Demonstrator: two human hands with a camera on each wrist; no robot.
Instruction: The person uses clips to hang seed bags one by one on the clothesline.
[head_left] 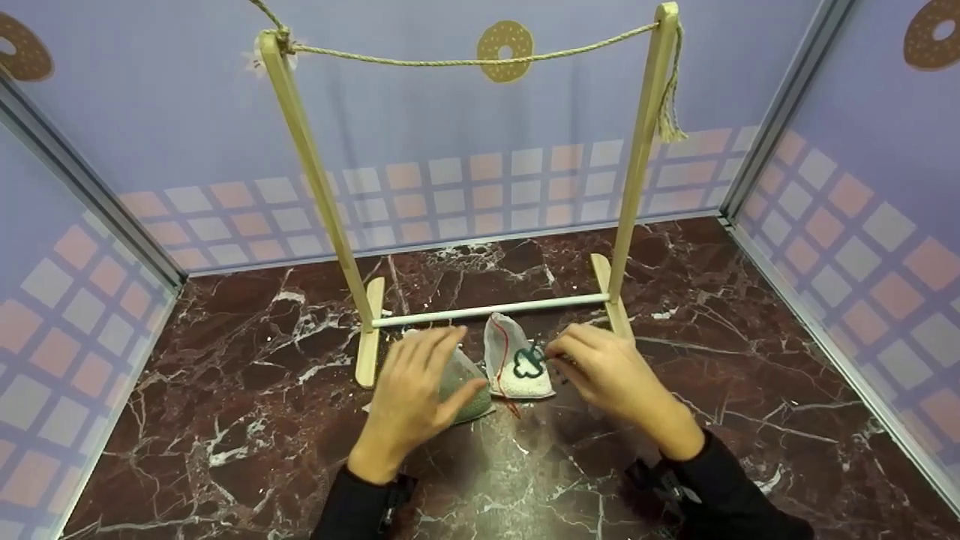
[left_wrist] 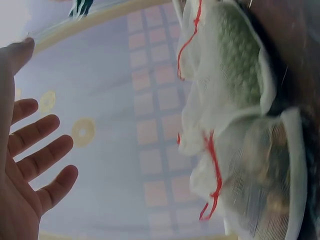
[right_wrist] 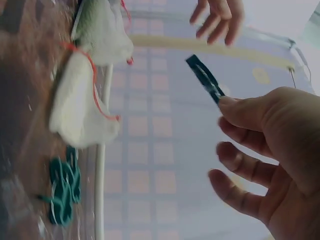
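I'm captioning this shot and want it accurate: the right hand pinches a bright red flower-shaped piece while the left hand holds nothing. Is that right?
Not quite: the flower-shaped piece is dark teal green, not red, as the right wrist view shows. The right hand does pinch it, and the left hand holds nothing.

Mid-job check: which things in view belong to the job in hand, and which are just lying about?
Likely part of the job:
green looped piece, pinched by the right hand
spare green pieces
mesh bags with red cords
perhaps the wooden stand and rope

Probably just about:
pale specks on the tabletop
doughnut prints, only decoration
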